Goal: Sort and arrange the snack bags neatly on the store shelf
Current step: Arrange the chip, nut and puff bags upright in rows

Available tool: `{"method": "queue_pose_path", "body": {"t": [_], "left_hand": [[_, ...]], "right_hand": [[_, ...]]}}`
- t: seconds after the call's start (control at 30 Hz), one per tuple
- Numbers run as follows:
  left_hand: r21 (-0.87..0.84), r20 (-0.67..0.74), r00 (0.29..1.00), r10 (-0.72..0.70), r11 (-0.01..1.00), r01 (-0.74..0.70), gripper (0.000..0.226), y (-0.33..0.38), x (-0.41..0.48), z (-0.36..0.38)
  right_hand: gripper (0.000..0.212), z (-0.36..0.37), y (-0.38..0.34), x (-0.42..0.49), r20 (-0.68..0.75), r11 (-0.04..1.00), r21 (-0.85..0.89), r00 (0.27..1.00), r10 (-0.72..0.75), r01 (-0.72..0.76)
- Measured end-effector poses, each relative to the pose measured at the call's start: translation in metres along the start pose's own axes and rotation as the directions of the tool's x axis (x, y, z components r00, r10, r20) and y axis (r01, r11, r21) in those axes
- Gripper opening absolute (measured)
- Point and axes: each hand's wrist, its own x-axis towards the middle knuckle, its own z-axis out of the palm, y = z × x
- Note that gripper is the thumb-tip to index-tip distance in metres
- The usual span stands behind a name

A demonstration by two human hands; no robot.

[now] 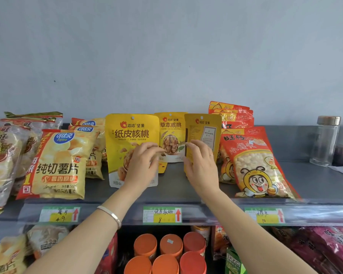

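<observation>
Walnut pouch is half hidden by gripping left hand; right hand pinches back-turned pouch, print unreadable.

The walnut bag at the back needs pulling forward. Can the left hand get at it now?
Probably yes: the back walnut bag shows in the gap just past the left hand, nothing in front; but that hand grips the front walnut bag.

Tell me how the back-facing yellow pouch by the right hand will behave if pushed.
The back-facing pouch stands upright and looks thin, so a push near its top would probably tip it. It is likely light too. Its film seems fairly stiff, since it holds shape where the right hand pinches its edge.
</observation>
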Motion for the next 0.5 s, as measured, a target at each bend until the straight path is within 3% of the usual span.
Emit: {"method": "queue_pose_path", "body": {"t": [0.1, 0.17, 0.23, 0.3, 0.4, 0.5], "left_hand": [[0.039, -0.223, 0.974, -0.047, 0.998, 0.057, 0.033, -0.011, -0.005, -0.012], [0.064, -0.353, 0.927, -0.13, 0.985, 0.163, 0.05, -0.022, -0.009, -0.017], [0.017, -0.381, 0.894, -0.235, 0.965, 0.261, 0.074, -0.036, -0.013, -0.02], [-0.11, -0.331, 0.874, -0.356, 0.934, 0.339, 0.09, -0.051, -0.014, -0.023], [-0.405, -0.122, 0.814, -0.568, 0.777, 0.481, 0.109, -0.071, -0.01, -0.027], [-0.549, 0.076, 0.771, -0.632, 0.619, 0.561, 0.131, -0.083, -0.004, -0.03]], "right_hand": [[0.047, 0.014, -0.018, 0.005, 0.333, 0.983, 0.089, 0.935, 0.121, -0.159], [0.057, 0.025, -0.026, 0.008, 0.539, 0.936, 0.132, 0.816, 0.209, -0.327], [0.065, 0.037, -0.031, 0.015, 0.667, 0.839, 0.195, 0.696, 0.266, -0.507], [0.061, 0.048, -0.033, 0.024, 0.717, 0.749, 0.229, 0.628, 0.302, -0.622], [0.046, 0.061, -0.029, 0.039, 0.689, 0.621, 0.303, 0.616, 0.381, -0.723], [0.042, 0.073, -0.016, 0.049, 0.669, 0.714, 0.174, 0.613, 0.42, -0.679]]}}
